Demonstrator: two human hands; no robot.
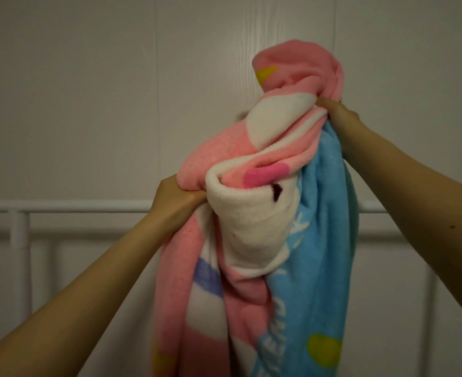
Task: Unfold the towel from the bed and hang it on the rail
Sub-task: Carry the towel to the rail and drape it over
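Observation:
A fluffy towel [257, 229] in pink, white and light blue, with yellow dots and white lettering, hangs bunched in front of me and runs out of the frame at the bottom. My left hand [176, 198] grips a pink fold at mid height on the towel's left side. Higher up, my right hand [341, 115] holds the gathered top right part, with a pink bulge of cloth rising above it. Behind the towel a white rail [66, 206] runs horizontally across the wall; the towel hides its middle stretch.
The rail belongs to a white tube frame with a lower crossbar [93, 231] and upright posts [20, 257]. A pale panelled wall [102, 91] stands close behind it.

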